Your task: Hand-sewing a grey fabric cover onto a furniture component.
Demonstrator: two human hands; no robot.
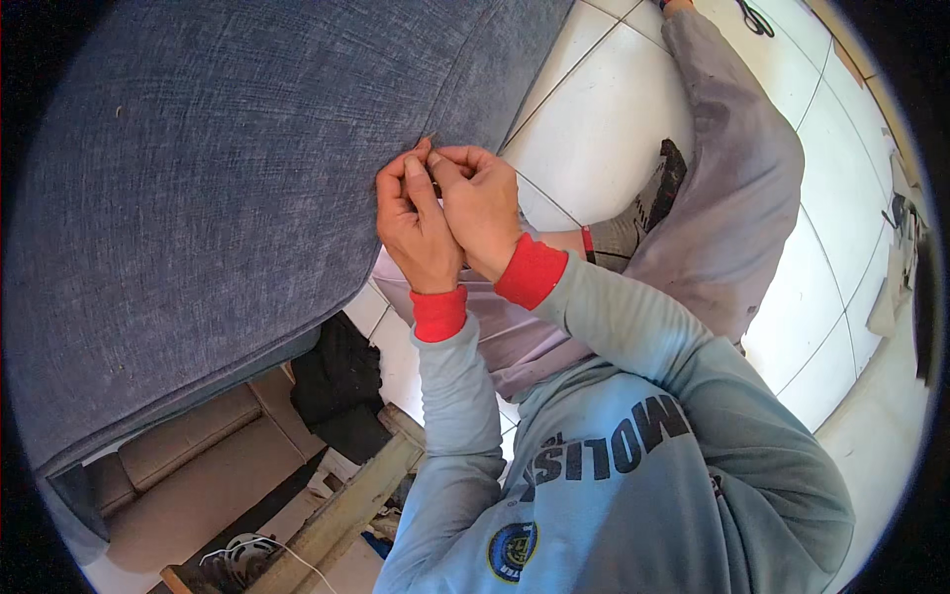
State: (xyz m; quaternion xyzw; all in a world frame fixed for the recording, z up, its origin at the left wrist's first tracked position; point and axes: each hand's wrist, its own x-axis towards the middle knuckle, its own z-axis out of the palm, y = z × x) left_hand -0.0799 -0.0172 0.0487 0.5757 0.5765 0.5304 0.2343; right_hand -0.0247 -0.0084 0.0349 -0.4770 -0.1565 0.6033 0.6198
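Observation:
Both my hands meet at the edge of a large piece of furniture covered in dark blue woven fabric (198, 178). My left hand (424, 238) is closed, thumb and index finger pinched together against the cloth near a corner. Right beside it, my right hand (483, 206) is closed in a pinch too, its fingertips nearly touching the left ones. Whatever lies between the fingertips is too small or hidden to make out. A seam (457, 74) runs along the fabric just above the hands.
White floor tiles (604, 109) spread under my bent leg (732, 168). Black-handled scissors (757, 18) lie at the far right. At lower left are a brown padded seat (208, 465), black cloth (338, 371), a wooden beam (336, 515) and a white cable (302, 562).

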